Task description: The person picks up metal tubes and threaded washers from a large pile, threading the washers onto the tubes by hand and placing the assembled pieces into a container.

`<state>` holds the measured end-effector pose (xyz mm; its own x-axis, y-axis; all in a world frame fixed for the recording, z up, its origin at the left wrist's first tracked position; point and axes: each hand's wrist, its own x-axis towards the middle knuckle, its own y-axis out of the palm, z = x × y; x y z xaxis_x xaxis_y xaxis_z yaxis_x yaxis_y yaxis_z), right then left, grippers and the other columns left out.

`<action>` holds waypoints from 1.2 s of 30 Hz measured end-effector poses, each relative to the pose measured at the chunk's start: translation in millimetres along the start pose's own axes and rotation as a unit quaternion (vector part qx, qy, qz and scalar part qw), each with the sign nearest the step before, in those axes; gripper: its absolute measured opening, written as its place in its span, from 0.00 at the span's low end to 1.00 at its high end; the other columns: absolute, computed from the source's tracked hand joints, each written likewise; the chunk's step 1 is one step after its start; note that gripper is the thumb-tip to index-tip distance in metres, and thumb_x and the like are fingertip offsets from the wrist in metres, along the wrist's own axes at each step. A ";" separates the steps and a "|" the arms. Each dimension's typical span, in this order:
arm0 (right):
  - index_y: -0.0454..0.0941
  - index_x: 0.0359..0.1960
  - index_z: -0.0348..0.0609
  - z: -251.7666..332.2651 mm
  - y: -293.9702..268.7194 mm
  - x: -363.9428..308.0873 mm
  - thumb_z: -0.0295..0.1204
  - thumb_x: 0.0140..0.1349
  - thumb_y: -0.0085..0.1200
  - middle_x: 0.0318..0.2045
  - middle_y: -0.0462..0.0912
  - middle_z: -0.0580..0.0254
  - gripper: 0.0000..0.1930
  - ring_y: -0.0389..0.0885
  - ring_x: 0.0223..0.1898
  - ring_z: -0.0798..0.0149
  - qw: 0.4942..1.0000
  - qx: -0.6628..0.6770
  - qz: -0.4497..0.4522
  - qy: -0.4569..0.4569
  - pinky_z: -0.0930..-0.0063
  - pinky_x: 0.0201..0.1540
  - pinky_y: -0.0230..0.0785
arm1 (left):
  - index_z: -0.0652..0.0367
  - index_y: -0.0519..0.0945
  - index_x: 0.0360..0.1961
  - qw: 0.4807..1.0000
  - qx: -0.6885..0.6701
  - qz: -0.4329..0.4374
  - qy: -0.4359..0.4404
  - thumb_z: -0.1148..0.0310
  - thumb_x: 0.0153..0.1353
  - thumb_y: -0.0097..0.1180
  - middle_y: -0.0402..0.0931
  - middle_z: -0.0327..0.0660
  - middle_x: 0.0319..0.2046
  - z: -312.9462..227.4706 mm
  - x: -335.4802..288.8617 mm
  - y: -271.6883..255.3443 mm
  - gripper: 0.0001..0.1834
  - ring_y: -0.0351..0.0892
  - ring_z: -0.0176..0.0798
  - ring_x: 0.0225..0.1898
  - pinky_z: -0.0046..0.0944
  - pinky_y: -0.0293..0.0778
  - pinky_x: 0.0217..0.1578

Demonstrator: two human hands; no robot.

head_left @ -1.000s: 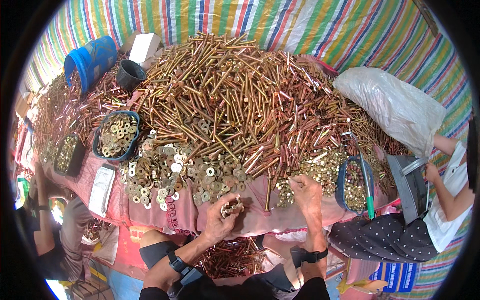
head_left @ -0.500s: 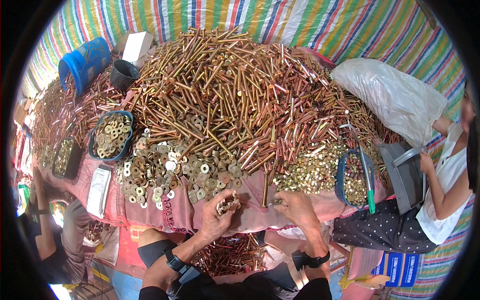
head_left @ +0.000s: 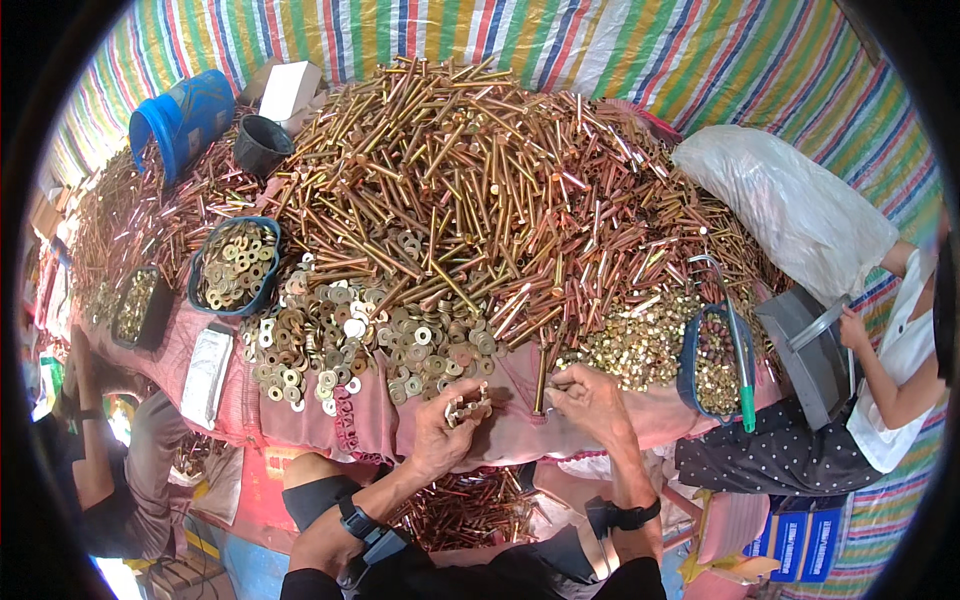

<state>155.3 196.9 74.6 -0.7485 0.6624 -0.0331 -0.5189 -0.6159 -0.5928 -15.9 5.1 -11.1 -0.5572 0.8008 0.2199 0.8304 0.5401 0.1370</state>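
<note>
The small metal pieces (head_left: 468,408) are in my left hand (head_left: 445,435), above the front edge of the pink cloth (head_left: 365,420). This hand is half closed: the thumb and the curled fingers keep the pieces together, and I cannot count them. It stays almost in the same place as one second ago.

The right hand (head_left: 592,405) is what has changed. It has come back from the heap of small yellowish nuts (head_left: 630,345), and is now just beside the single long bolt (head_left: 541,380). Its thumb and forefinger are brought near each other. Something small shines at the tips, but I cannot tell if it is gripped. For the work, I judge this means that both hands are nearer together, at the same edge.

Farther out, the washers (head_left: 420,350) lie behind the left hand, and the big heap of bolts (head_left: 460,190) rises behind everything. On the right, a co-worker's hand (head_left: 853,330) holds the grey scoop (head_left: 805,355).

About writing: the blue boxes (head_left: 820,545) at lower right carry white print, too small for me to read surely. On the silvery packet (head_left: 207,375) I can make out no label.
</note>
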 end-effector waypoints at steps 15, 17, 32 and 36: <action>0.85 0.51 0.33 49.0 46.8 15.2 0.21 0.66 0.65 0.43 0.85 0.54 0.13 0.87 0.41 0.63 0.966 0.079 0.016 -0.245 0.72 0.41 0.78 | 0.66 0.82 0.54 0.999 0.034 -0.015 0.026 0.88 0.61 0.57 0.87 0.45 0.43 -12.1 2.7 3.1 0.20 0.87 0.33 0.43 0.33 0.82 0.46; 0.86 0.51 0.34 53.8 49.4 12.5 0.20 0.64 0.64 0.43 0.85 0.53 0.14 0.86 0.43 0.58 0.964 0.060 -0.003 -0.261 0.69 0.46 0.78 | 0.67 0.83 0.54 0.998 0.041 -0.018 0.034 0.88 0.61 0.56 0.87 0.46 0.43 -11.1 2.9 3.2 0.20 0.87 0.33 0.43 0.33 0.82 0.45; 0.86 0.46 0.37 56.6 56.4 2.1 0.24 0.62 0.70 0.41 0.88 0.55 0.11 0.88 0.42 0.61 0.966 0.106 -0.057 -0.229 0.70 0.45 0.80 | 0.65 0.83 0.54 1.000 -0.021 0.001 0.000 0.85 0.63 0.59 0.86 0.42 0.40 -5.4 1.1 1.1 0.18 0.83 0.29 0.39 0.32 0.79 0.42; 0.85 0.50 0.38 59.5 55.9 -3.6 0.23 0.62 0.71 0.38 0.85 0.58 0.15 0.86 0.39 0.64 0.978 0.066 -0.063 -0.185 0.72 0.41 0.79 | 0.65 0.83 0.54 1.000 0.005 0.018 -0.021 0.84 0.64 0.60 0.85 0.38 0.37 -7.2 1.9 -0.5 0.18 0.80 0.27 0.37 0.32 0.77 0.38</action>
<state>104.4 134.7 89.4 -0.7612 0.5511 0.3418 -0.6468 -0.6062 -0.4628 -17.3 4.5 -3.9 -0.5272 0.8296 0.1840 0.8497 0.5131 0.1209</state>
